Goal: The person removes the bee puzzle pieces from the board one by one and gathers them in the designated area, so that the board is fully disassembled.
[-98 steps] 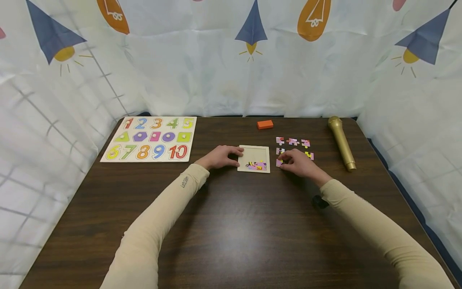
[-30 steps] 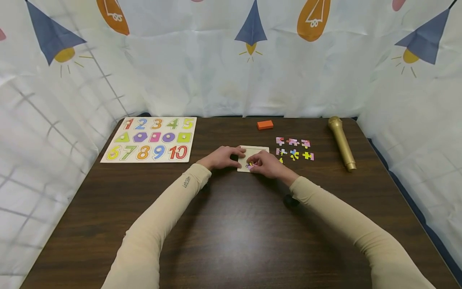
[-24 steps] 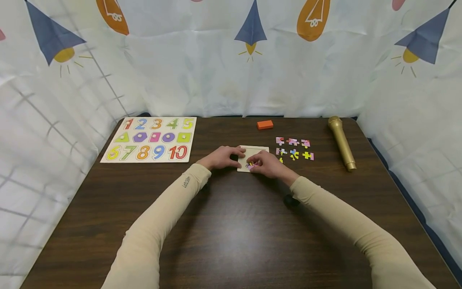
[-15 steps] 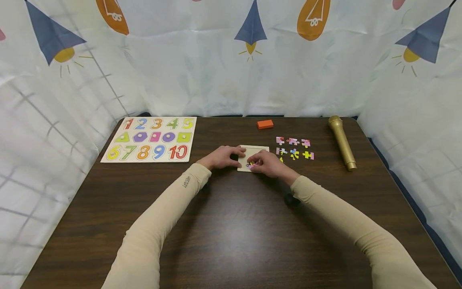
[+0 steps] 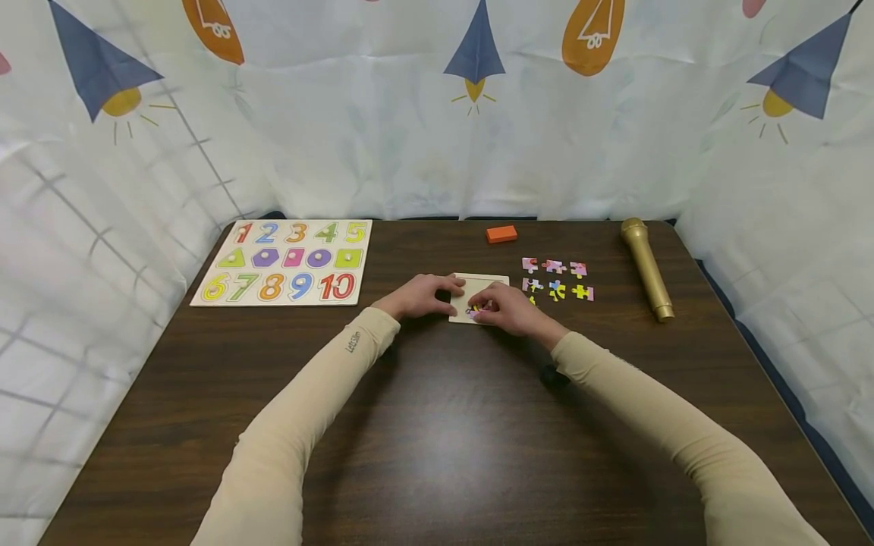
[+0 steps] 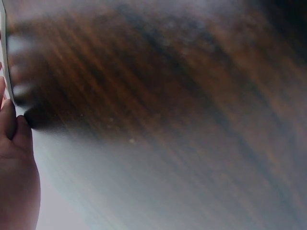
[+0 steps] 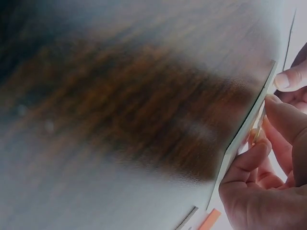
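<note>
Both hands are at a small square wooden puzzle tray (image 5: 496, 278) in the middle of the head view. My left hand (image 5: 422, 296) grips its left edge, index finger toward the top and thumb lower down. My right hand (image 5: 508, 309) is over the tray's lower part. In the right wrist view its thumb and fingers pinch a thin jigsaw piece (image 7: 258, 130) just above the tray. Pink, yellow and purple pieces (image 5: 473, 312) show at the lower left inside the tray; the right hand hides the others. The left wrist view shows mostly tabletop, with the left hand (image 6: 17, 167) at its edge.
Several loose jigsaw pieces (image 5: 557, 290) lie in rows right of the tray. An orange block (image 5: 501, 234) sits behind it. A golden microphone (image 5: 647, 269) lies at the right, and a number-and-shape board (image 5: 281, 264) at the left. A printed curtain (image 5: 382, 136) encloses the dark table (image 5: 444, 425).
My right hand has moved left from the loose pieces to the tray, with a piece from the nearest row. Over the last second it has barely shifted. The left hand stays at the tray's edge.
</note>
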Motion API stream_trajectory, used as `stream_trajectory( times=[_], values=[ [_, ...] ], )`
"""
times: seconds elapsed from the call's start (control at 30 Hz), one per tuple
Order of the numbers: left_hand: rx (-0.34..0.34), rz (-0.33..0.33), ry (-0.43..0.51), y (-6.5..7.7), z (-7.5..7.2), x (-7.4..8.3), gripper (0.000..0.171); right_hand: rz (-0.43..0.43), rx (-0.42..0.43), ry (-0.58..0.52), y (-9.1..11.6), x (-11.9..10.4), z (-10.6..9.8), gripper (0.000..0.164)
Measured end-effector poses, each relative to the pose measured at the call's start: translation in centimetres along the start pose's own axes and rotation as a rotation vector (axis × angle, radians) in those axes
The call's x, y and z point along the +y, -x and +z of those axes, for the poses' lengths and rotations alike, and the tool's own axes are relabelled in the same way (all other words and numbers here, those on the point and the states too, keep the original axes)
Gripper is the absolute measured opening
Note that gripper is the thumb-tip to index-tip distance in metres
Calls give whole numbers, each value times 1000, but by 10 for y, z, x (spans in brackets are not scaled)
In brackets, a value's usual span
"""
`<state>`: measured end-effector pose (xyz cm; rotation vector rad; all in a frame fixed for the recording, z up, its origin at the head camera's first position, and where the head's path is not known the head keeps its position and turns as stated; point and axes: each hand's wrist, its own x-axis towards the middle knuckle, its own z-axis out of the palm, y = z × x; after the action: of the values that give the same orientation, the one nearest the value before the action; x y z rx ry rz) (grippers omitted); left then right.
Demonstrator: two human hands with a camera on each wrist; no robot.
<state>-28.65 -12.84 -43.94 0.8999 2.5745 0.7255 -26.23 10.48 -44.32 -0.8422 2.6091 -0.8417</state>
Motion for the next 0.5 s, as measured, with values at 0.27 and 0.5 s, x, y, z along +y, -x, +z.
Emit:
stream_trajectory(
  times=[0.27, 0.5],
  values=[
    [41, 12, -19, 2, 2, 2, 44, -13, 2, 1, 0, -2, -2, 29],
    [98, 36, -9, 5, 8, 1, 39, -2, -1, 7, 0, -1, 0, 29]
  ],
)
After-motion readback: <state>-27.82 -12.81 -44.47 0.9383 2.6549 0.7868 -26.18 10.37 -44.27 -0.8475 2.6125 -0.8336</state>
